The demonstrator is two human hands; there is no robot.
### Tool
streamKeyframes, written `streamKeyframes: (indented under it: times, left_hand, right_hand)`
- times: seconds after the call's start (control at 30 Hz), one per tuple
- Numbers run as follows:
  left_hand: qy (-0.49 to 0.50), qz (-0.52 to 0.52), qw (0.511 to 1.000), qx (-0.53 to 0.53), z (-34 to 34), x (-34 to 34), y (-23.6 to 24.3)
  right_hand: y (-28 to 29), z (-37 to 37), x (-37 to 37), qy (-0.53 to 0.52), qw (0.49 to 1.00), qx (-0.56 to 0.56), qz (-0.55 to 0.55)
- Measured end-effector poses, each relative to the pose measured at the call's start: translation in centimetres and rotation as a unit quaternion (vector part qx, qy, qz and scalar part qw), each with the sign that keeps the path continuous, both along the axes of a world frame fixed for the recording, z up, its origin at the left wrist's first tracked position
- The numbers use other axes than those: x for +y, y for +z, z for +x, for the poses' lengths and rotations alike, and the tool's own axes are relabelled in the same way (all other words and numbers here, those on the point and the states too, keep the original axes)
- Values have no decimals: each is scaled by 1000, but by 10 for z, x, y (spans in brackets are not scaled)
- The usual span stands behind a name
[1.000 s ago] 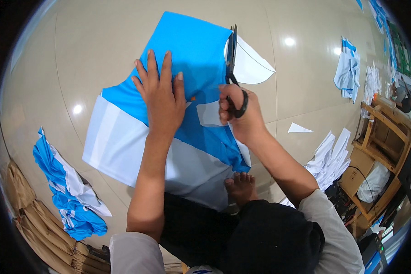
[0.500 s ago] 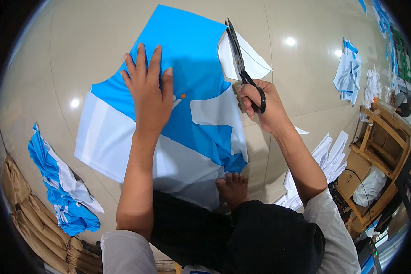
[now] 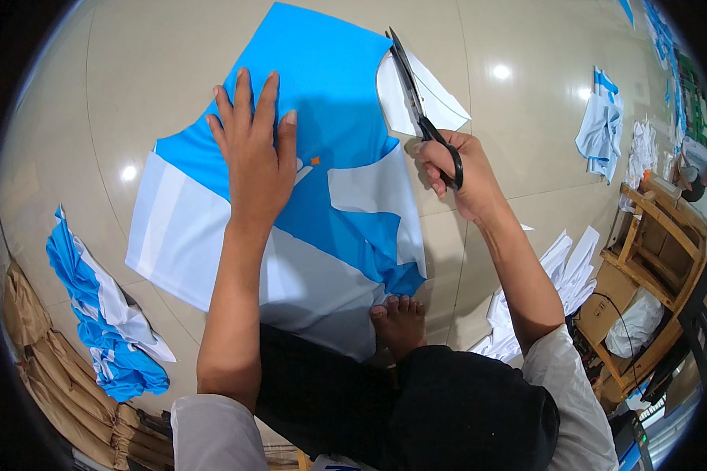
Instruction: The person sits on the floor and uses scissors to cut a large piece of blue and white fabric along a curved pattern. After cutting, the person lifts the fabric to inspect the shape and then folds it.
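Observation:
A cut piece of blue and white fabric lies spread on the floor in front of me. My left hand rests flat on its blue part, fingers spread. In my right hand is a pair of black-handled scissors, pointing away from me. Its blades lie along the curved right edge of the blue fabric, their tips slightly apart near the upper right corner. Just beyond that edge, partly under the blades, is a white curved offcut with a dark line across it. A small orange mark shows near my left thumb.
My bare foot touches the fabric's lower edge. A crumpled blue and white piece lies at left, white strips at right, and another pale blue piece farther off. A wooden frame with a cardboard box stands at far right.
My right hand and the scissors' handles have shifted slightly right, and the blades remain along the fabric's edge. My left hand stays pressed on the fabric, with only a slight shift.

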State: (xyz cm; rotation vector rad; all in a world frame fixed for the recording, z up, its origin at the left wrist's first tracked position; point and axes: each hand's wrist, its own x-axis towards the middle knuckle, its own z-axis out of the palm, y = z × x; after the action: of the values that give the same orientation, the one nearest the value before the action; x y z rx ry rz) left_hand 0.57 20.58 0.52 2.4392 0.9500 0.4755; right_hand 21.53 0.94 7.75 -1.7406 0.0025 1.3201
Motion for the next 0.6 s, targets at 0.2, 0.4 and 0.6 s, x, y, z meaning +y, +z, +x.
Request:
streamKeyframes:
  times: [0.2, 0.4, 0.6]
  left_hand:
    - [0, 5, 1000, 4, 1, 1, 1]
    - [0, 6, 1000, 8, 1, 0, 0]
    - [0, 4, 1000, 8, 1, 0, 0]
  right_hand:
    - [-2, -1, 1, -19, 1000, 9, 9]
    - [-3, -2, 2, -13, 1000, 4, 4]
    - [-3, -2, 4, -15, 1000, 0, 4]
